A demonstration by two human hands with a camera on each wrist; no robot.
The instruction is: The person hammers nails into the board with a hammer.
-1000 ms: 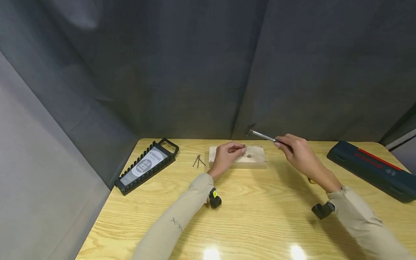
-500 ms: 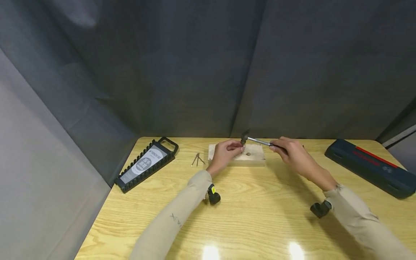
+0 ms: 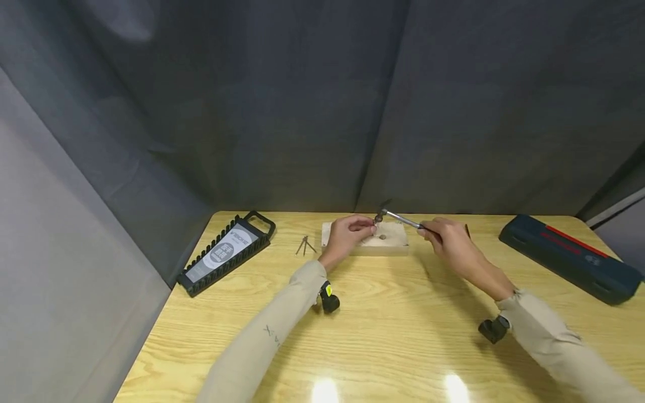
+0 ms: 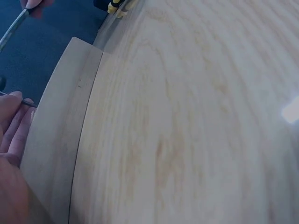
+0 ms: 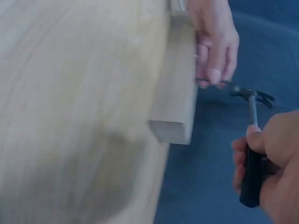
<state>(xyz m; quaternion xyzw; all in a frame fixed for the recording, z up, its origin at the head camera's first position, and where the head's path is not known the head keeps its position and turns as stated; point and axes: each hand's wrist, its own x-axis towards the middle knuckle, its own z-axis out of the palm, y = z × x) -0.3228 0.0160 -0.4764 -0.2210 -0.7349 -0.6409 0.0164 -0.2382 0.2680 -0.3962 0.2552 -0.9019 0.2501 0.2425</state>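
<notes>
My left hand [image 3: 347, 236] is over the left part of a pale wooden block [image 3: 388, 250], with thumb and fingertips pinching a nail [image 4: 29, 103] that stands upright against the block's top. A small round dark spot [image 3: 382, 237] marks that top, just right of the fingers. My right hand [image 3: 450, 243] grips the black handle of a claw hammer [image 3: 403, 219]. In the right wrist view the hammer's face is at the nail's head, touching or very nearly so; its claw points away. The left fingers partly hide the nail in the head view.
Several loose nails [image 3: 304, 245] lie left of the block. A black wrench rack [image 3: 227, 254] is on the table's left side and a dark blue case with a red stripe [image 3: 571, 257] on the right. A dark curtain [image 3: 302, 112] hangs behind the table.
My right hand has lowered the hammer from above the block to the nail's head, moving down and slightly left. The left hand keeps its pinch on the nail.
</notes>
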